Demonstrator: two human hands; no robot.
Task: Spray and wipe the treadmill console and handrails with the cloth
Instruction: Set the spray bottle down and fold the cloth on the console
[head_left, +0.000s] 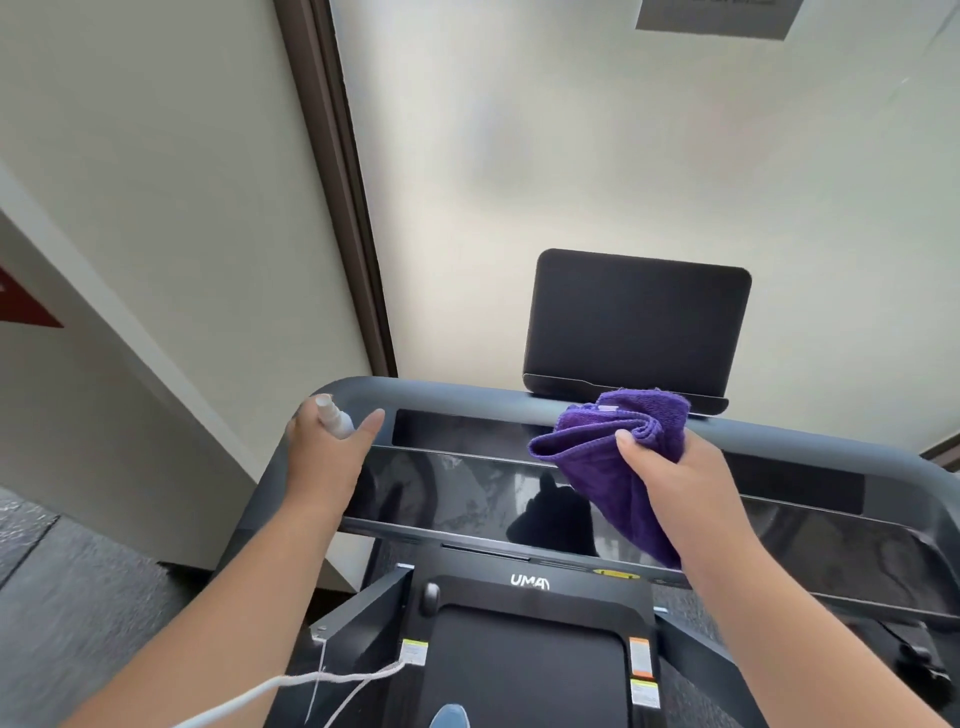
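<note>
Right hand — fingers and thumb curled round a bunched purple microfibre cloth, thumb on the near side of the folds. The cloth's upper wad sits against the far rail of the console; a loose tail hangs down over the glossy panel.

Left hand — wrapped round a small white plastic spray bottle, nozzle end poking up between thumb and forefinger, thumb extended toward the right. The hand is over the left corner of the console.

Long black glossy treadmill console panel — runs left to right under both hands, streaked and reflective.

Grey rounded handrail frame — borders the console along the far edge and curves down at the left corner.

Black rectangular tablet-style screen — upright behind the frame, just beyond the cloth.

Black treadmill deck — below, white logo lettering at its head.

White cord — trails across the lower left.
</note>
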